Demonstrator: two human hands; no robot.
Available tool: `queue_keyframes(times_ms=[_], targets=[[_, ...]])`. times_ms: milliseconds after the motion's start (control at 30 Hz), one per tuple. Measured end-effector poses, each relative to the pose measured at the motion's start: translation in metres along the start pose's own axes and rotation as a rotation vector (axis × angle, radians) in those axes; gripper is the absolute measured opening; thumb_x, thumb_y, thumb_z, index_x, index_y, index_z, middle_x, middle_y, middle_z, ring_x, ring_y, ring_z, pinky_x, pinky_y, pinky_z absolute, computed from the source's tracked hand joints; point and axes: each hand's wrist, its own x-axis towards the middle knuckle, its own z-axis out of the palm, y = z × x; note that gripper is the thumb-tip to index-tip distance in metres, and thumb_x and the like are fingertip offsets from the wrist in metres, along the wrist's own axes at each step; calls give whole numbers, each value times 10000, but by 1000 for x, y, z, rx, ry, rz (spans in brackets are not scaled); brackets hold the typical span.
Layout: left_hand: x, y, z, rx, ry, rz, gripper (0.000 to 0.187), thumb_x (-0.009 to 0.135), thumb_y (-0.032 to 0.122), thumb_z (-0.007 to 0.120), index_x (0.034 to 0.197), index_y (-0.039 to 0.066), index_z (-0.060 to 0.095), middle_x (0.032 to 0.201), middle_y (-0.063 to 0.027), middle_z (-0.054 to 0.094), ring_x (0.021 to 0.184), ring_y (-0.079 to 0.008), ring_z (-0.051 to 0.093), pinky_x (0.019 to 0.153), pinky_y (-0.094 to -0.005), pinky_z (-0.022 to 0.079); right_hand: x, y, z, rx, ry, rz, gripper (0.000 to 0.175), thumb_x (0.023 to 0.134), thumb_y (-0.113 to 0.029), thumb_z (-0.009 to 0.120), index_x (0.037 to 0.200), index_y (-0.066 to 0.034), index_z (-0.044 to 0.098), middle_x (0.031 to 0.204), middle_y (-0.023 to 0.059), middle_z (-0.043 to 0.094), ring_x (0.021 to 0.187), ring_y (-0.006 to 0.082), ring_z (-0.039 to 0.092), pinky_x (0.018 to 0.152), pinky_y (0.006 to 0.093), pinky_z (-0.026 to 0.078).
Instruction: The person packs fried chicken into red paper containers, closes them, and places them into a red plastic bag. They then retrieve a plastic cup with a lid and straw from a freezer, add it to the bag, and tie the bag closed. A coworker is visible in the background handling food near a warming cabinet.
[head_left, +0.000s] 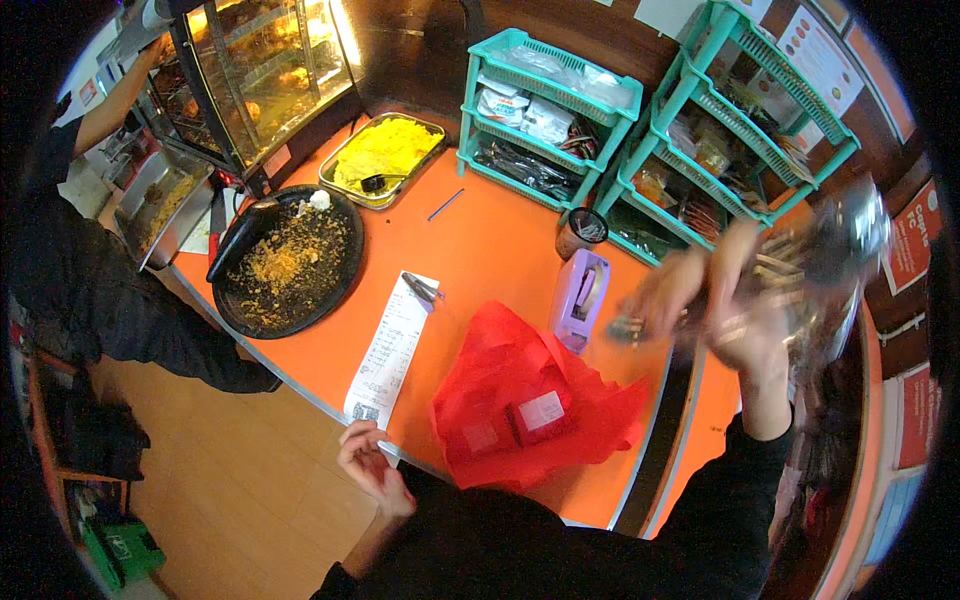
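My left hand (371, 469) is raised at the counter's front edge with fingers curled loosely apart, just off the lower end of a long printed paper receipt (384, 352). A small dark object (420, 289), possibly a pen, rests on the receipt's top end. To the right, my right hand (750, 330) is blurred by motion beside a clear plastic container (832, 255); whether its fingers grip anything is unclear. Between the hands lies a crumpled red fabric bag (510, 360), its mouth spread, with dark packs bearing white labels (541, 411) inside. Behind it stands a purple tape dispenser (579, 300).
A black round platter (345, 262) with crumbs and a steel tray of yellow food (439, 142) sit at the left, below a lit glass display cabinet (277, 75). Teal tiered racks (555, 116) line the back, near a mesh cup (574, 244). Another person's leg (187, 330) is left.
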Motion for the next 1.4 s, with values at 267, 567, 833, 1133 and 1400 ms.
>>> queue_keyframes(times_ms=[267, 567, 833, 1133, 1400], targets=[[59, 94, 10, 972, -1143, 724, 256, 677, 376, 646, 911, 275, 652, 1106, 128, 503, 977, -131, 400, 690, -319, 316, -54, 124, 31, -375, -804, 498, 318, 844, -62, 481, 1161, -35, 493, 1174, 171, 529, 1131, 302, 481, 929, 357, 388], [30, 104, -6, 838, -946, 650, 270, 658, 219, 639, 926, 238, 674, 1121, 81, 553, 869, -114, 490, 753, -339, 246, -48, 166, 67, -946, -1321, 680, 546, 837, -149, 514, 1343, -136, 308, 1068, 205, 555, 996, 330, 561, 809, 471, 464], [32, 127, -21, 395, -507, 401, 301, 612, 103, 676, 893, 210, 694, 1012, -7, 598, 854, -149, 551, 753, -316, 289, -38, 163, 60, -1211, -1009, 659, 809, 754, -343, 651, 1397, -261, 167, 1307, 168, 374, 1176, 400, 390, 892, 537, 393], [75, 208, -6, -430, 271, 1005, 216, 883, 216, 464, 1022, 96, 578, 1239, -104, 485, 1095, -249, 460, 928, -452, 308, -43, 149, 58, -1894, -651, 61, 551, 762, -154, 529, 1292, -272, 439, 1373, 72, 347, 1306, 299, 257, 1017, 600, 147], [101, 256, -34, -368, 374, 1206, 234, 882, 244, 459, 1042, 112, 566, 1255, -95, 472, 1111, -240, 447, 938, -445, 288, -40, 125, 53, -2056, -427, -33, 497, 715, -133, 536, 1207, -205, 528, 1461, 43, 222, 1356, 298, 151, 1015, 605, 137]])
